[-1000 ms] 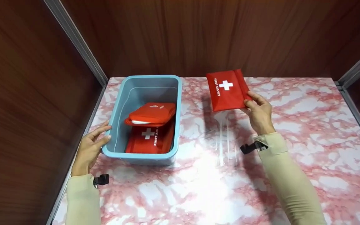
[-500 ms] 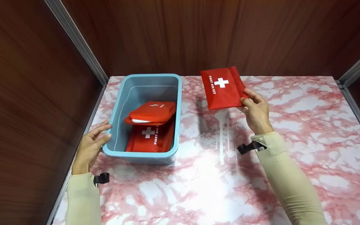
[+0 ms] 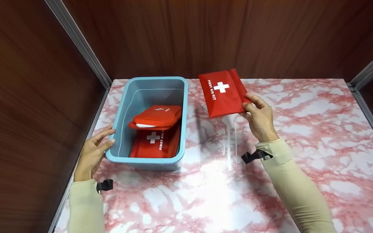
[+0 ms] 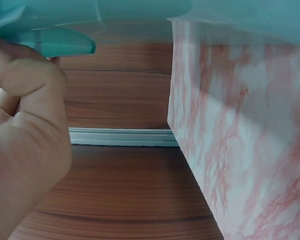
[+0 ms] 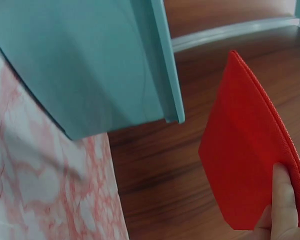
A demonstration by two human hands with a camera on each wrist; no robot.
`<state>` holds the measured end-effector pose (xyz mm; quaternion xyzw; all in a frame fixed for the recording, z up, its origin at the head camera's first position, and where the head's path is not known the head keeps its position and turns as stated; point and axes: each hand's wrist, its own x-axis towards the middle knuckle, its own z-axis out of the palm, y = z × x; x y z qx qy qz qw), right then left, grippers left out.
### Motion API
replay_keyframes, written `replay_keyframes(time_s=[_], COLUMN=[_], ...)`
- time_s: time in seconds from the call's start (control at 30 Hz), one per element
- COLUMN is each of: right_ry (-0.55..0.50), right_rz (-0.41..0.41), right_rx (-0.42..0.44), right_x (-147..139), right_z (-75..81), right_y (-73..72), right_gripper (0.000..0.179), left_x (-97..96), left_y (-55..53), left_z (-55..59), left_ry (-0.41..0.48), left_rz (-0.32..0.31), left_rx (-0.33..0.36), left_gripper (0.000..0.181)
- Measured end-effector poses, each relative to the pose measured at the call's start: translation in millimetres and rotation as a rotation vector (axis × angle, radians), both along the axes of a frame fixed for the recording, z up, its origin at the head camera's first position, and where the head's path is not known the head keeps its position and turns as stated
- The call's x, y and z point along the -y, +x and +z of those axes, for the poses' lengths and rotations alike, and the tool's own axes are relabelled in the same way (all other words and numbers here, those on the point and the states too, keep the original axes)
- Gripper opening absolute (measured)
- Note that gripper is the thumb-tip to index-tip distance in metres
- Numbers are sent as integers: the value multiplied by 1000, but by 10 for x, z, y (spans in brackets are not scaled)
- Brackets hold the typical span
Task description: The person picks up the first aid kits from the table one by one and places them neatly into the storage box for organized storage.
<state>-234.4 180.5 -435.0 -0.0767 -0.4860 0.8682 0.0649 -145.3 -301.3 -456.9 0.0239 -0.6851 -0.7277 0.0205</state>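
Between thumb and fingers my right hand (image 3: 260,118) pinches the right edge of a red first aid kit pouch (image 3: 220,100), held above the table with its white cross facing up. In the right wrist view the pouch (image 5: 245,155) shows its plain side and zipped edge. My left hand (image 3: 92,152) grips the left rim of a blue plastic bin (image 3: 146,160), its thumb and fingers on the rim. Inside the bin, one red pouch (image 3: 160,116) lies tilted on top of another first aid pouch (image 3: 147,149). The left wrist view shows the left hand (image 4: 30,115) under the rim.
The bin stands on a pink-and-white marbled table (image 3: 319,136), near its left edge. A brown wood-grain panel (image 3: 206,38) rises behind the table, with others at left and right. Metal strips (image 3: 86,51) line the corners.
My right hand has moved the first aid kit pouch leftward, nearer to the bin. The left hand and the bin stay in place.
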Motion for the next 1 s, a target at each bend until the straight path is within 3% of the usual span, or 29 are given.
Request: replay_keyframes(time_s=[0.33,1.0], right_ry=[-11,-14], right_rz=[43,92], right_rx=[-10,-29], right_x=[138,432], right_z=[34,117], right_y=[80,149], right_gripper=[32,35], left_x=[17,2], left_y=[11,-4], left_z=[16,19], left_ry=[18,33], left_rz=[2,7], left_rx=[38,30], left_gripper=[42,38])
